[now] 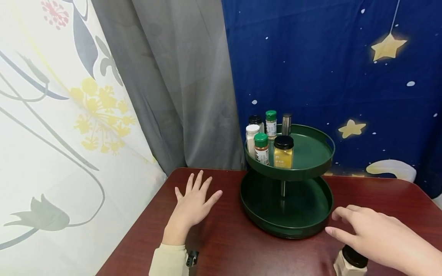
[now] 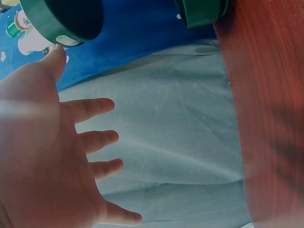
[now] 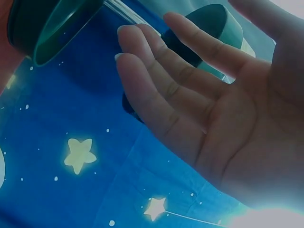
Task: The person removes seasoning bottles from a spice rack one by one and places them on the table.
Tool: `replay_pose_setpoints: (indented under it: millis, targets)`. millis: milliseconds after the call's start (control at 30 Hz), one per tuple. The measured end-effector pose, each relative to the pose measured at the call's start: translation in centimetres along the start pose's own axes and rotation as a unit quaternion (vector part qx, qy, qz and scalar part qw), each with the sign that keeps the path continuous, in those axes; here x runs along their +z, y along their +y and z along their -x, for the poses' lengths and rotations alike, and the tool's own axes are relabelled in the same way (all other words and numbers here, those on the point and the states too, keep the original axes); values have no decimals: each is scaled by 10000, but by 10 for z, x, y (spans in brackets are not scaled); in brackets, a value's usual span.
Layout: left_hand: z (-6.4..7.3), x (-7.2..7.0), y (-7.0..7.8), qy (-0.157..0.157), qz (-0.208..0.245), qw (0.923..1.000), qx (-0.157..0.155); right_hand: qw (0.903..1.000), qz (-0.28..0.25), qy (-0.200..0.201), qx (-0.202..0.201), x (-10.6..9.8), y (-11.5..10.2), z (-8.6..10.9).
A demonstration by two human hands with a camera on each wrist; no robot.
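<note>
**Six pieces up top, one jar (image 1: 350, 263) off the rack (image 1: 289, 175)**

Right of centre, the green rack carries six pieces, bunched mostly on the left half of its upper tier (image 1: 312, 150): a white-lidded bottle (image 1: 251, 142), a front shaker (image 1: 261, 152) and a back shaker (image 1: 271, 127), both green-capped, a yellow jar (image 1: 283, 156), a dark-lidded jar (image 1: 256, 120) and a steel cylinder (image 1: 286, 124). And there's the loose one, the jar at the lower right edge, over the counter (image 1: 269, 258), its base cut off by the frame!

Now the hands. Left hand (image 1: 195, 203), lower centre: fingers (image 2: 90, 110) spread wide, nothing held. Right hand (image 1: 371, 232), lower right, overlaps that jar in the head view; its fingers bend loosely, and the right wrist view shows a bare palm. Whether it touches the lid, I can't tell.

So how far along? Judging by how things lie, stocking the rack looks partly done: six pieces are up, I spot none on the lower tier (image 1: 312, 212), and this jar is the only one visibly left off.
</note>
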State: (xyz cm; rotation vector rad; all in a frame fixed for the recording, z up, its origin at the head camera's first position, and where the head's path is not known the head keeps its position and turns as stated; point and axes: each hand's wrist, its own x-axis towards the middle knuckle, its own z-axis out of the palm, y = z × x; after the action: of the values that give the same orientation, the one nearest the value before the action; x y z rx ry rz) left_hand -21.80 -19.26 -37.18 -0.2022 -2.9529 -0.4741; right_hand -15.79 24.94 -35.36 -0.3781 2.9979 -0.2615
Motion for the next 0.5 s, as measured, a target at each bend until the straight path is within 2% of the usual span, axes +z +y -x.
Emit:
replay_pose_setpoints:
  millis: [500]
  targets:
    - [-1, 0, 0, -16, 43, 10000, 14, 9999, -136, -14, -2, 1, -5, 3]
